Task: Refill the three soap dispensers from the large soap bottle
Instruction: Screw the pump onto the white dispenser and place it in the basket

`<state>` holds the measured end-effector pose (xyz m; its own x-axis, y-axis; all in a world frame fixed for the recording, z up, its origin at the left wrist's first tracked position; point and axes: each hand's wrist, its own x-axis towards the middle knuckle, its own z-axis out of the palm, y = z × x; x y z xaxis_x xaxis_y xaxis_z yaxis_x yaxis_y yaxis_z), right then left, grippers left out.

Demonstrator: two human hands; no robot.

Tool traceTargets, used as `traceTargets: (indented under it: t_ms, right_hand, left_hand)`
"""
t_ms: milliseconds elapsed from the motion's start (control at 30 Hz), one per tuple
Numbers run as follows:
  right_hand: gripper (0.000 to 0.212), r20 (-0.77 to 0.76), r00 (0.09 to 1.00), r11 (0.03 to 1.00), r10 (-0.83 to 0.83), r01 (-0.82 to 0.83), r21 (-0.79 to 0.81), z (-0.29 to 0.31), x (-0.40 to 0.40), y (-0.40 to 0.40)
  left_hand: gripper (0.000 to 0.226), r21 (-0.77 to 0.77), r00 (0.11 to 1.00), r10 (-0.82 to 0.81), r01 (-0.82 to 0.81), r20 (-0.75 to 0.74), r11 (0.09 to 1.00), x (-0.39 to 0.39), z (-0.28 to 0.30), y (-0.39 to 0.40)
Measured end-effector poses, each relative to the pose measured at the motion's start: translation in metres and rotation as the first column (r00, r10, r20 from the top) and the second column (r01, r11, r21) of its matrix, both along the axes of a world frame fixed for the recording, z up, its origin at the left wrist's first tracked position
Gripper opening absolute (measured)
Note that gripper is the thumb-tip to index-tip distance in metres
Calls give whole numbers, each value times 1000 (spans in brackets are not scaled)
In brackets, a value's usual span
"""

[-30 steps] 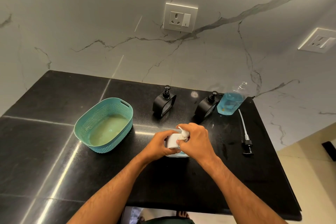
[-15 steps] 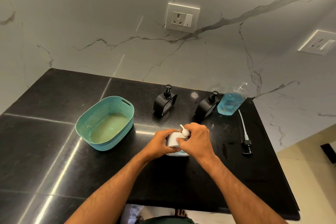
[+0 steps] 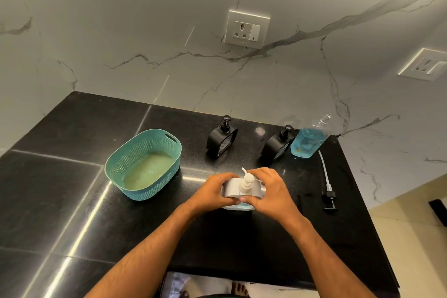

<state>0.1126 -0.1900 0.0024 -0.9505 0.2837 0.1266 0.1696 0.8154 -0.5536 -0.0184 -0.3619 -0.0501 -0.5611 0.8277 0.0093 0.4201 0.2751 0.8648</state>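
Note:
A white soap dispenser (image 3: 235, 189) with a white pump head stands on the black counter (image 3: 72, 201) in front of me. My left hand (image 3: 210, 195) grips its left side. My right hand (image 3: 268, 191) wraps round its right side, with the thumb at the front. Blue liquid shows at the dispenser's base. Two black dispensers (image 3: 221, 138) (image 3: 277, 144) stand behind it near the wall. The large clear soap bottle (image 3: 308, 140), partly full of blue soap and uncapped, stands beside the right black one. Its black pump with a long tube (image 3: 326, 184) lies on the counter to the right.
A teal perforated basket (image 3: 121, 164) sits on the counter to the left. The marble wall behind carries two power sockets (image 3: 246, 30) (image 3: 424, 65). The counter's right and front edges drop to a tiled floor.
My right hand has moved off the pump head, which now shows, and holds the dispenser's right side. My left hand keeps its hold.

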Motion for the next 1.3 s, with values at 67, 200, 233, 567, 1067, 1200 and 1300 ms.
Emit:
traceTargets:
  t_ms: [67, 200, 233, 567, 1067, 1200, 1300]
  right_hand:
    - [69, 75, 997, 1000, 11, -11, 12, -1, 6, 8]
    - [63, 135, 991, 999, 18, -22, 32, -1, 8, 13]
    - [61, 130, 991, 1000, 4, -7, 24, -1, 6, 13]
    - [55, -56, 998, 998, 5, -8, -62, 28, -22, -9]
    - [41, -376, 925, 986, 58, -112, -125, 87, -142, -107]
    - [40, -341, 937, 990, 71, -108, -90, 80, -165, -127]
    - [36, -291, 954, 992, 75, -102, -76, 72, -178, -139]
  left_hand:
    - [61, -11, 1000, -7, 6, -22, 1000, -1, 2, -2]
    - [61, -34, 999, -19, 18, -42, 999, -7, 8, -4]
    - [61, -44, 999, -25, 23, -45, 999, -9, 9, -4]
    - [64, -28, 993, -56, 54, -106, 998, -44, 64, -33]
    - [65, -17, 987, 63, -66, -147, 998, -153, 169, -131]
    - [64, -105, 986, 57, -75, -158, 992, -177, 161, -149]
    - [65, -171, 980, 53, -87, -194, 981, -191, 148, -157]
